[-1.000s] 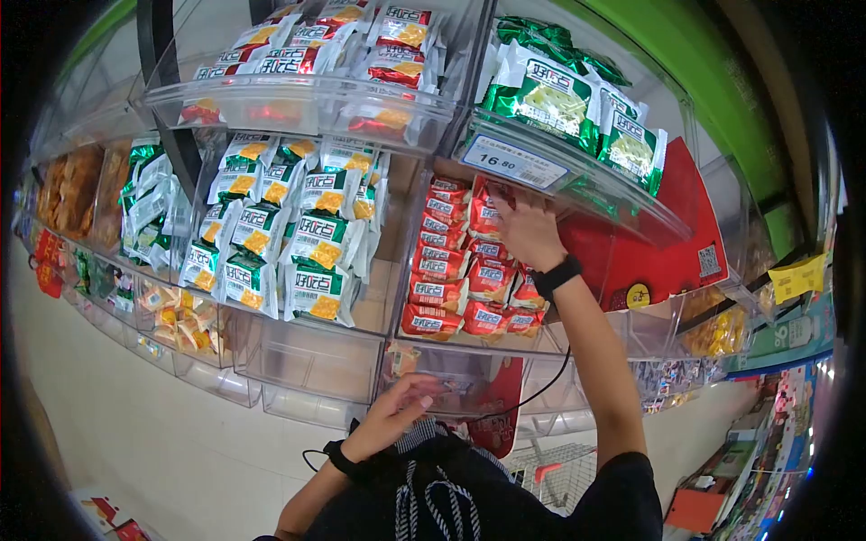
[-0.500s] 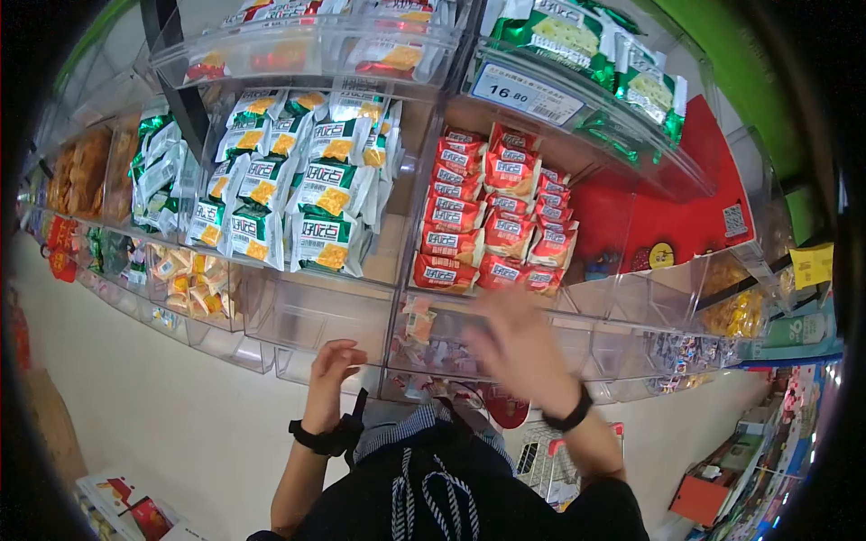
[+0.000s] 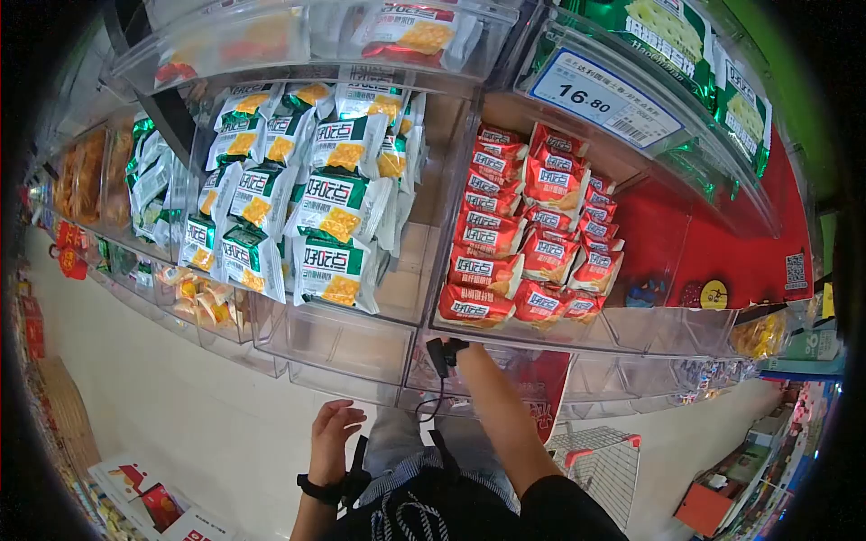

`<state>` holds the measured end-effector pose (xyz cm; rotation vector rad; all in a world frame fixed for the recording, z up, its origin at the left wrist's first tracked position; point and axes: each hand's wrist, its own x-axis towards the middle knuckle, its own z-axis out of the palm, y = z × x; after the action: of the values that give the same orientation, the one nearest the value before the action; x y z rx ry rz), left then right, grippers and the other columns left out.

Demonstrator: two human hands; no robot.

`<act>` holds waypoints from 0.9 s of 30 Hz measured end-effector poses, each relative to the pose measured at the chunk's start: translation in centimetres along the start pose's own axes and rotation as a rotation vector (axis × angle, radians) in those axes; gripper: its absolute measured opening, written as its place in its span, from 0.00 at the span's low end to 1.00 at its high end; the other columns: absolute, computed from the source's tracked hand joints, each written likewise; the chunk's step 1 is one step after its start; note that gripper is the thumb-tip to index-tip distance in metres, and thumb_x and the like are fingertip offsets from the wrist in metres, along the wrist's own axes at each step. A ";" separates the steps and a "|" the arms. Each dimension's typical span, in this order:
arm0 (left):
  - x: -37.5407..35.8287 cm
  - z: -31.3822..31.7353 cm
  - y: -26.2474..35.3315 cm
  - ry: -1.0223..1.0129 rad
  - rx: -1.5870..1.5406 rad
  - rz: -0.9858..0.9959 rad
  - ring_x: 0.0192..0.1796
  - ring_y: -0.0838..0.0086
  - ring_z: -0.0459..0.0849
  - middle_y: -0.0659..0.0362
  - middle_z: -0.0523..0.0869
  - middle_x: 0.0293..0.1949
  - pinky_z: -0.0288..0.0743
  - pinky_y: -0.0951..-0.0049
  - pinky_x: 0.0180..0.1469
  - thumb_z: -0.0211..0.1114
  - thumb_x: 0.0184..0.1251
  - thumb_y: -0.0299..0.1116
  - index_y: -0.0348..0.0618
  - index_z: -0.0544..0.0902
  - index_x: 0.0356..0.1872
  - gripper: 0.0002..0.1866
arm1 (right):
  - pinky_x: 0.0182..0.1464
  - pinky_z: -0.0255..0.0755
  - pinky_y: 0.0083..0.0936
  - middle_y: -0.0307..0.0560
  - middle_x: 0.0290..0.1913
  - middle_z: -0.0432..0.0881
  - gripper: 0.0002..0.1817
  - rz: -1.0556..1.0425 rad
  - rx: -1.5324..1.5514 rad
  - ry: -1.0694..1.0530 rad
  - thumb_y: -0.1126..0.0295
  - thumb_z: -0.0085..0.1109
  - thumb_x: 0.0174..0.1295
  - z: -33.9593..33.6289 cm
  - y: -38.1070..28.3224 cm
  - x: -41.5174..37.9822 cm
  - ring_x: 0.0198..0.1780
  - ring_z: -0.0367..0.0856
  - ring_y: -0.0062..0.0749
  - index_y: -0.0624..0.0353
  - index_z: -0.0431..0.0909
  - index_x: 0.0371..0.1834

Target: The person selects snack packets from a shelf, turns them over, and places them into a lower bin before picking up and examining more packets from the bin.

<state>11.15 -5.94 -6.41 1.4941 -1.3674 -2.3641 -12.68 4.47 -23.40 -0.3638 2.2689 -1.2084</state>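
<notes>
My left hand [image 3: 333,435] hangs in front of the shelf, fingers loosely bent, with nothing in it. My right forearm [image 3: 501,410] reaches in under the front edge of the red snack compartment. Around that wrist is a black band [image 3: 444,355] with a dangling cord; the hand beyond it is hidden, so its fingers and anything in them do not show. Just above lie stacked red snack packets [image 3: 487,230] in the clear bin. White-and-green snack packets [image 3: 329,203] fill the bin to the left.
A price tag [image 3: 604,97] reading 16.80 hangs on the upper shelf beside large green packets [image 3: 667,36]. Clear plastic bin walls [image 3: 334,343] jut out before me. A wire shopping cart [image 3: 600,473] stands at the lower right. Boxes [image 3: 144,491] sit at the lower left.
My right hand has gone from in front of the red packets down and under the shelf edge, out of sight. My left hand is a little lower in view. The view has shifted closer to the shelf.
</notes>
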 end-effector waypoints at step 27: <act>0.5 11.6 -3.2 -0.670 1.301 1.486 0.54 0.61 0.69 0.58 0.73 0.48 0.68 0.66 0.52 0.58 0.42 0.29 0.46 0.75 0.43 0.20 | 0.45 0.69 0.28 0.44 0.44 0.75 0.14 0.497 1.498 -0.334 0.71 0.49 0.57 -11.5 -3.7 -18.7 0.45 0.74 0.31 0.61 0.69 0.46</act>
<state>3.57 3.36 -7.17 -0.6867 -2.7580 -0.8009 -4.06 19.05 -8.93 0.5004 0.6564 -1.9189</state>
